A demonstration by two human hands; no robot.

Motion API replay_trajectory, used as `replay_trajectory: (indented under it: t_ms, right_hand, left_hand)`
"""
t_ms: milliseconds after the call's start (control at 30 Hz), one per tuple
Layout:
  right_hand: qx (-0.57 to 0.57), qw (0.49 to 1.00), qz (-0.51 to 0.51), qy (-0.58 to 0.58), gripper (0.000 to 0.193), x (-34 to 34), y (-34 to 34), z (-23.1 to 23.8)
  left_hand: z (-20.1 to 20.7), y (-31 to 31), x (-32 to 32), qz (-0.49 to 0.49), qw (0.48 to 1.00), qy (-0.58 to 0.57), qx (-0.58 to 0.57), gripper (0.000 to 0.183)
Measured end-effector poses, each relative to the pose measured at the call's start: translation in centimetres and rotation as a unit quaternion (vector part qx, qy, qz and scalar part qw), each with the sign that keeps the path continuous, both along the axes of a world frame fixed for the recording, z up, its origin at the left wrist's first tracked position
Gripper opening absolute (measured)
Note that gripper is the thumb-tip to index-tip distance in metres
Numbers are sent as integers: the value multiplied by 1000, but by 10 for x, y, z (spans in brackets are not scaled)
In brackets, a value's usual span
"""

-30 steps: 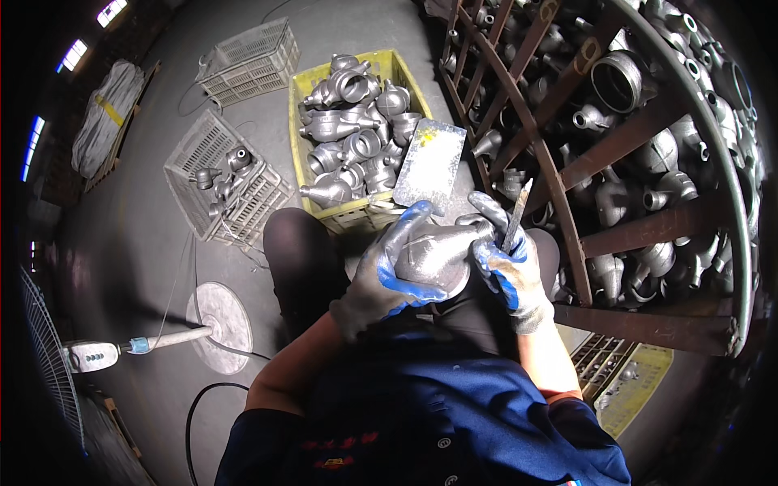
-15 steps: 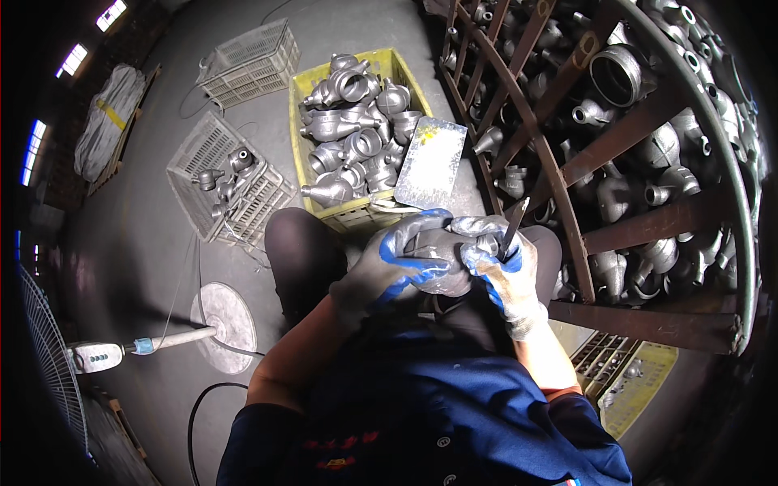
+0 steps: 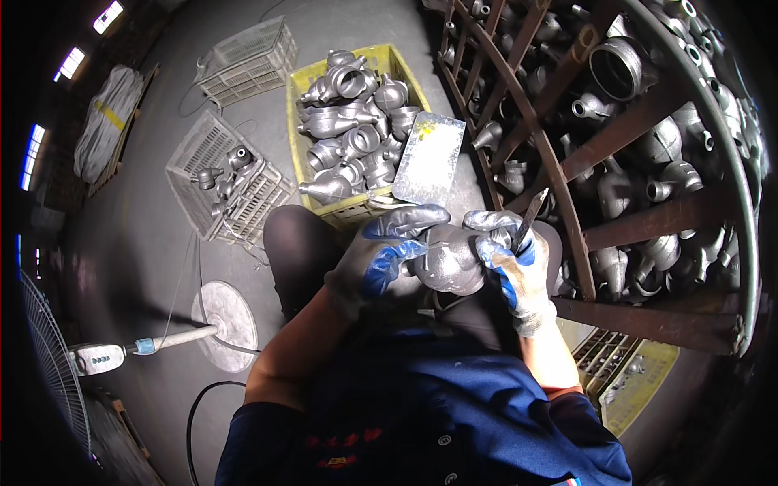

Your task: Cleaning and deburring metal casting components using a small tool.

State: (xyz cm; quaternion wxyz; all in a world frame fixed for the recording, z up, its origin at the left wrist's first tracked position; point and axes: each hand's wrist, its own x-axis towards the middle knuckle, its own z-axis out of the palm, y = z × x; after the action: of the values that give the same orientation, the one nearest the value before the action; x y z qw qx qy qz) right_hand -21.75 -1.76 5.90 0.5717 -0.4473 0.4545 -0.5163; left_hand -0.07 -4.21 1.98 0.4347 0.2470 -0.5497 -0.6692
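Observation:
Between my gloved hands, above my lap, is a rounded grey metal casting [image 3: 454, 263] with a short neck on its right. My left hand [image 3: 381, 255] grips its left side, the thumb along the body and the fingers over the far edge. At the neck end, my right hand [image 3: 512, 263] is closed around a slim dark tool [image 3: 532, 215], its pointed end up and to the right. Some of those right fingers also touch the casting. The lower part of the tool is hidden in the glove.
Ahead stands a yellow crate [image 3: 298, 138] full of similar castings, with a flat metal plate [image 3: 431, 158] at its right corner. On the right, a brown barred metal cage [image 3: 559, 174] holds many castings. Grey plastic crates [image 3: 190, 166] and a standing fan [image 3: 97, 356] are to the left.
The casting has turned, so its smooth round face now shows upward. My left hand has shifted slightly left on it. The tool in my right hand leans further right.

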Motion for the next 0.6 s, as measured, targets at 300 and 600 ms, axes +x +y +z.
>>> replay_trajectory:
  t_ms: [300, 600]
  right_hand:
    - [-35, 998, 45, 33, 26, -3, 0, -3]
    - [-22, 999, 24, 8, 24, -6, -3, -7]
  left_hand:
    - [0, 5, -12, -30, 995, -27, 87, 65]
    - [1, 0, -7, 46, 983, -112, -137, 44]
